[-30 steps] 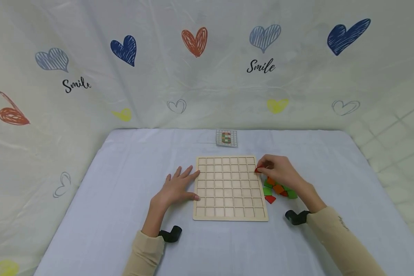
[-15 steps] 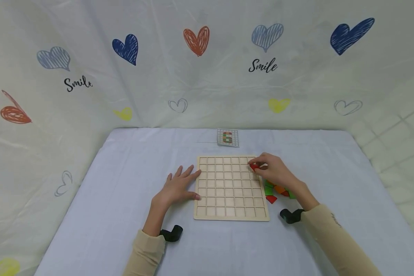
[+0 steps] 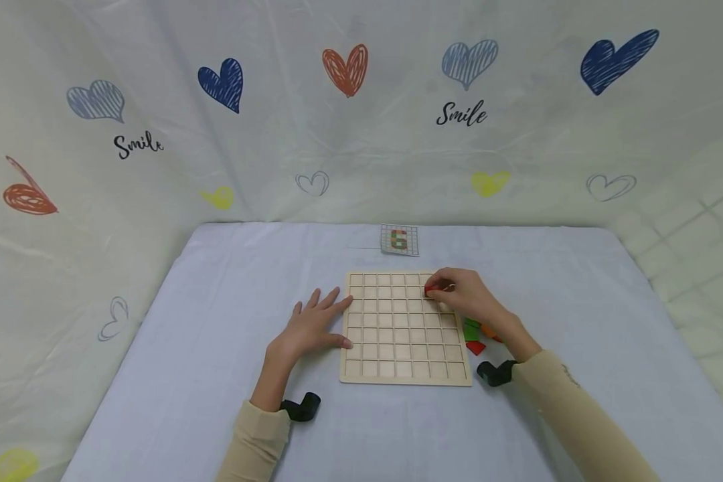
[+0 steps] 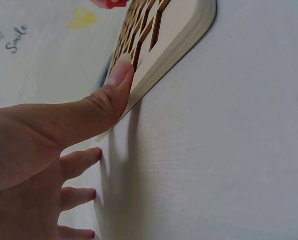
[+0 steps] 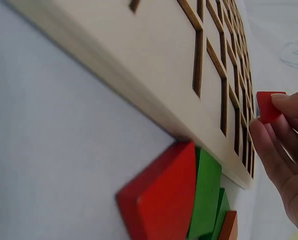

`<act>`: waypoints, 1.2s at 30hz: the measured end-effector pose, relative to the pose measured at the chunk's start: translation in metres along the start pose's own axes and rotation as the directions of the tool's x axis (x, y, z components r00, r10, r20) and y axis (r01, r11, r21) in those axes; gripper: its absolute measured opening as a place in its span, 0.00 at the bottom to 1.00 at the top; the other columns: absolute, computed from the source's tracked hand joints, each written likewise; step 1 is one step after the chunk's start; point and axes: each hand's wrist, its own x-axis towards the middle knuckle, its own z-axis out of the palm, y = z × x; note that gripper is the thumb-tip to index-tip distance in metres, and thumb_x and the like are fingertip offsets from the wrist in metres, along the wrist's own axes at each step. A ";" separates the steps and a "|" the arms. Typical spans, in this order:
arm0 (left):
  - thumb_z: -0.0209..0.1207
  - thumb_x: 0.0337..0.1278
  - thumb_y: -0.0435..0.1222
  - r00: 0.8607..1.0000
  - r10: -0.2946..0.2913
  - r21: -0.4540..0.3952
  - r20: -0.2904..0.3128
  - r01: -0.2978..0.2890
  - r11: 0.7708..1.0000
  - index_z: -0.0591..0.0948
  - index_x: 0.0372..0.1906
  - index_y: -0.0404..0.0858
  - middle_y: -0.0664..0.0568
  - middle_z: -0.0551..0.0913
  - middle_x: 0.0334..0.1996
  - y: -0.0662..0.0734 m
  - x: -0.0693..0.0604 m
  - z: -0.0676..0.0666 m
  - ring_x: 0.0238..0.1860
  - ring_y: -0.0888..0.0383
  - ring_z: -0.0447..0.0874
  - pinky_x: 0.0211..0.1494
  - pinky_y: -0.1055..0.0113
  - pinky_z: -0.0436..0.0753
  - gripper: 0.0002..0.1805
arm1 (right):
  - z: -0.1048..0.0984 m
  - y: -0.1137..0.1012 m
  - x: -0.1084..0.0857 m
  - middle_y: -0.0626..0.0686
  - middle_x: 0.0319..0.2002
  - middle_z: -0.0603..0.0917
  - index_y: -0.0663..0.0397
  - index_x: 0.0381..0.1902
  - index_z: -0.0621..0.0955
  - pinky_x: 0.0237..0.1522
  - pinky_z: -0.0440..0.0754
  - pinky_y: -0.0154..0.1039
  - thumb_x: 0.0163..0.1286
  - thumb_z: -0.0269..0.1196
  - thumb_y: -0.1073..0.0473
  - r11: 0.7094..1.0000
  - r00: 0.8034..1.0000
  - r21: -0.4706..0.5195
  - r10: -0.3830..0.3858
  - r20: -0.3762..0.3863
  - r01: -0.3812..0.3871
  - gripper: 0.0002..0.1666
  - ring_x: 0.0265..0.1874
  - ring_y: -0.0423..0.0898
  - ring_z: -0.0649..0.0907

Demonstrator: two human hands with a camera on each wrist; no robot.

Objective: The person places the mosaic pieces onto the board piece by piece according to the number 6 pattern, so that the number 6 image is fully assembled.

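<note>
A wooden board (image 3: 402,374) with a grid of square cells lies flat on the white cloth. The left hand (image 3: 308,332) rests at its left edge with fingers spread; in the left wrist view the thumb of that hand (image 4: 63,125) presses on the rim. Above the board's upper right cells, the right hand (image 3: 466,294) pinches a red piece (image 3: 430,289) between thumb and fingers. The right wrist view shows this red piece (image 5: 268,106) in the fingers of the right hand (image 5: 289,145), over the grid.
Beside the board's right edge lie a red piece (image 3: 475,347), green pieces (image 3: 471,333) and orange ones (image 3: 488,331), partly under the right forearm. Behind the board is a small card (image 3: 399,240) with a coloured figure on a grid.
From beside the board's right edge, the right hand has moved left over the upper right cells, carrying the red piece. The left hand stays at the left edge.
</note>
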 end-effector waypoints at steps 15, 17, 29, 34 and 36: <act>0.73 0.52 0.55 1.000 -0.014 -0.004 0.011 0.014 1.000 0.62 0.81 0.54 0.49 0.52 0.84 -0.001 0.002 0.002 0.83 0.36 0.39 0.79 0.28 0.45 0.52 | 0.015 -0.011 0.017 0.57 0.45 0.90 0.60 0.47 0.89 0.53 0.85 0.52 0.72 0.65 0.64 0.998 1.000 -0.067 0.010 0.011 -0.009 0.10 0.45 0.54 0.87; 0.73 0.51 0.55 1.000 -0.018 -0.006 0.011 0.018 1.000 0.62 0.81 0.55 0.50 0.51 0.84 -0.001 0.002 0.002 0.84 0.36 0.39 0.79 0.29 0.44 0.52 | 0.017 -0.012 0.019 0.57 0.45 0.90 0.60 0.47 0.89 0.52 0.85 0.52 0.72 0.65 0.64 0.997 1.000 -0.076 0.004 0.020 -0.002 0.10 0.45 0.54 0.87; 0.73 0.52 0.55 1.000 -0.010 -0.004 -0.002 0.010 1.000 0.63 0.81 0.55 0.50 0.52 0.84 -0.003 0.001 0.002 0.83 0.36 0.40 0.78 0.28 0.45 0.51 | 0.024 -0.012 0.022 0.59 0.41 0.89 0.65 0.47 0.88 0.45 0.87 0.49 0.69 0.68 0.67 0.991 0.995 -0.090 -0.096 0.008 0.097 0.10 0.40 0.53 0.88; 0.73 0.52 0.55 1.000 -0.005 -0.006 -0.002 0.005 1.000 0.63 0.81 0.55 0.50 0.52 0.84 -0.003 0.001 0.002 0.83 0.36 0.39 0.78 0.28 0.45 0.51 | 0.022 -0.013 0.021 0.58 0.44 0.89 0.64 0.49 0.87 0.48 0.87 0.49 0.69 0.68 0.66 0.995 0.998 -0.085 -0.048 0.028 0.050 0.12 0.42 0.53 0.88; 0.73 0.53 0.55 1.000 -0.005 -0.006 -0.001 0.005 1.000 0.62 0.81 0.55 0.50 0.52 0.84 -0.003 0.000 0.002 0.83 0.36 0.39 0.78 0.28 0.45 0.51 | 0.020 -0.014 0.020 0.58 0.44 0.89 0.63 0.49 0.87 0.49 0.87 0.50 0.69 0.68 0.66 0.996 0.999 -0.081 -0.036 0.039 0.039 0.12 0.43 0.53 0.87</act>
